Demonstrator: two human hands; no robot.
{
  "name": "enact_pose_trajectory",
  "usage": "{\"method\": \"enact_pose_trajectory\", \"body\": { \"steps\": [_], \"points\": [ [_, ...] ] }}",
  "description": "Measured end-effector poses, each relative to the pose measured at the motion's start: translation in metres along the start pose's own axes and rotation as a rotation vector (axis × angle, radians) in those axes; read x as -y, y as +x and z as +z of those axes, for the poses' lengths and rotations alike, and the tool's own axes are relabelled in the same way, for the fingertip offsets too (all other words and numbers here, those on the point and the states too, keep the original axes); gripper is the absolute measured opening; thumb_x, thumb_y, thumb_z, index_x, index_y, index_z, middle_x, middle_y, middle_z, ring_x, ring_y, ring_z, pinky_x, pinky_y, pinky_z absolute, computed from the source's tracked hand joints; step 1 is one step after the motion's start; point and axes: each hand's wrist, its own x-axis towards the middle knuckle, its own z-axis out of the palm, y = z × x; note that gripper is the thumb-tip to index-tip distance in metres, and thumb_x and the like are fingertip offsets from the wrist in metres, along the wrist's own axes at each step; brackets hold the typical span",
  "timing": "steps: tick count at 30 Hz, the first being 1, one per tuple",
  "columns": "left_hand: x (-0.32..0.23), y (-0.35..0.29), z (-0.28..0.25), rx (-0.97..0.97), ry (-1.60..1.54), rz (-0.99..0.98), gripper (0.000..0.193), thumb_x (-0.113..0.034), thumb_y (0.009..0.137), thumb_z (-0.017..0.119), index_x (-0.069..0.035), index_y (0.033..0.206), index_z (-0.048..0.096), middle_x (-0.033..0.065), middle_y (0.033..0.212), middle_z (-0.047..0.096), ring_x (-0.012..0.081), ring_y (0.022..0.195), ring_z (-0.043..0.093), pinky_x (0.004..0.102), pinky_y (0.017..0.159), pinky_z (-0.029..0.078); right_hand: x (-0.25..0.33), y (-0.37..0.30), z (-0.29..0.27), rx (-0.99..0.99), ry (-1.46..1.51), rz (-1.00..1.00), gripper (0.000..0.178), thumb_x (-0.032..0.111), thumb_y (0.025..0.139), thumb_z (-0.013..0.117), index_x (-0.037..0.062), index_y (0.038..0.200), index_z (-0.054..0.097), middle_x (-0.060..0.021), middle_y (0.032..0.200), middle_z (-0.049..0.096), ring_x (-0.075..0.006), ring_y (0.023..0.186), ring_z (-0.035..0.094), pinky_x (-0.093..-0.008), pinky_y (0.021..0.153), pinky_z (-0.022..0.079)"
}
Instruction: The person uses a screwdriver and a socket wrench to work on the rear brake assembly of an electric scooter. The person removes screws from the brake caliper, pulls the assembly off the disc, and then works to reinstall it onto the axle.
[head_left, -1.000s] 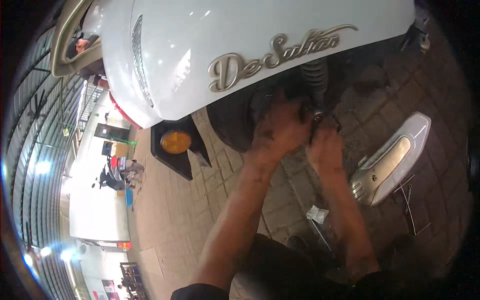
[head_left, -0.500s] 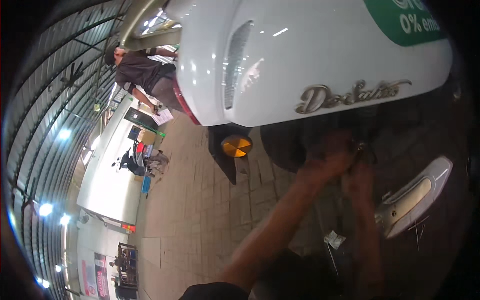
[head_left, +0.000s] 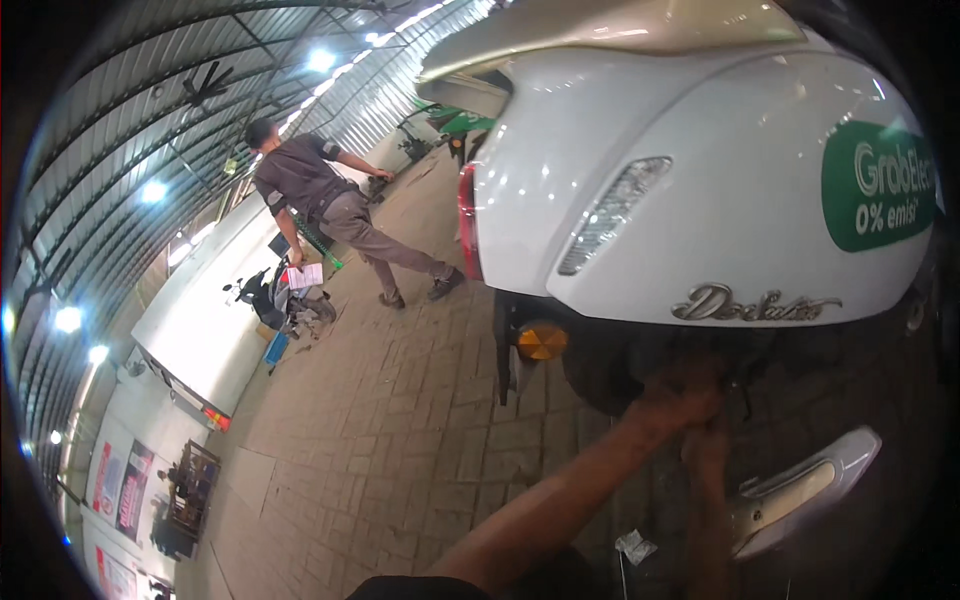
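Note:
A white scooter body (head_left: pixel 740 190) fills the upper right, with its rear wheel (head_left: pixel 600 375) in the shade beneath. Under the lower edge of the body panel, my left hand (head_left: pixel 690 395) reaches in with its fingers curled. Just below it and close against it, my right hand (head_left: pixel 706 445) is also closed. Both hands are at the dark underside near the wheel; shadow hides what they grip. A silver-grey scooter part with a beige inner strip (head_left: pixel 800 495) is to the right of my right forearm.
An orange round reflector (head_left: pixel 542 341) hangs at the scooter's rear. A crumpled wrapper (head_left: pixel 635 546) lies on the paved floor (head_left: pixel 400 430). Another person (head_left: pixel 330 200) walks at the far left, holding a paper (head_left: pixel 305 276). Behind stand a dark scooter (head_left: pixel 270 300) and a blue crate (head_left: pixel 276 348).
My view has tilted and shifted, so the scooter shows lower and farther right. The other person has stepped out into fuller sight. Both my hands stay together under the scooter.

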Motion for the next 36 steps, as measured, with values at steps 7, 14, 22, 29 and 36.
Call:
{"method": "enact_pose_trajectory", "body": {
  "steps": [7, 14, 22, 29, 36],
  "points": [
    [-0.005, 0.001, -0.003, -0.32, 0.237, 0.236, 0.043, -0.029, 0.082, 0.061, -0.005, 0.117, 0.06, 0.0201, 0.115, 0.057, 0.0381, 0.107, 0.055, 0.0468, 0.093, 0.046, -0.004, 0.009, -0.012, -0.094, -0.269, -0.047, 0.051, 0.028, 0.092, 0.054, -0.0047, 0.13, 0.046, -0.0247, 0.127, 0.054, -0.0336, 0.121, 0.052, -0.0407, 0.1, 0.041],
    [0.001, 0.013, 0.002, 0.118, -0.064, -0.039, 0.049, -0.027, 0.08, 0.061, -0.008, 0.125, 0.056, 0.0228, 0.124, 0.051, 0.0395, 0.116, 0.049, 0.0496, 0.101, 0.038, -0.027, 0.018, 0.006, 0.056, 0.641, 0.132, 0.05, 0.026, 0.09, 0.056, -0.0051, 0.129, 0.048, -0.025, 0.126, 0.055, -0.0314, 0.121, 0.051, -0.0395, 0.1, 0.041],
    [0.002, 0.003, 0.018, -0.188, -0.026, 0.053, 0.04, -0.024, 0.076, 0.063, -0.009, 0.113, 0.063, 0.02, 0.12, 0.055, 0.0381, 0.117, 0.049, 0.0476, 0.099, 0.041, -0.005, 0.006, -0.02, 0.063, -0.412, -0.038, 0.053, 0.027, 0.089, 0.059, -0.0031, 0.13, 0.046, -0.0231, 0.126, 0.054, -0.0286, 0.118, 0.052, -0.038, 0.098, 0.043],
    [-0.009, -0.002, 0.001, -0.173, 0.111, 0.043, 0.042, -0.026, 0.074, 0.065, -0.012, 0.114, 0.063, 0.0156, 0.12, 0.056, 0.0348, 0.116, 0.05, 0.0443, 0.096, 0.044, -0.027, 0.009, -0.003, 0.077, 0.817, 0.349, 0.048, 0.028, 0.085, 0.061, -0.0028, 0.121, 0.054, -0.0257, 0.11, 0.061, -0.0348, 0.1, 0.062, -0.0416, 0.087, 0.049],
    [-0.012, 0.011, -0.062, 0.163, 0.023, -0.044, 0.032, -0.03, 0.082, 0.061, -0.012, 0.106, 0.067, 0.0186, 0.106, 0.063, 0.036, 0.103, 0.059, 0.0484, 0.088, 0.046, 0.03, -0.005, -0.004, 0.179, -0.53, 0.11, 0.051, 0.026, 0.083, 0.061, -0.0024, 0.124, 0.049, -0.028, 0.116, 0.057, -0.0407, 0.108, 0.055, -0.0444, 0.095, 0.044]
  ]
}}
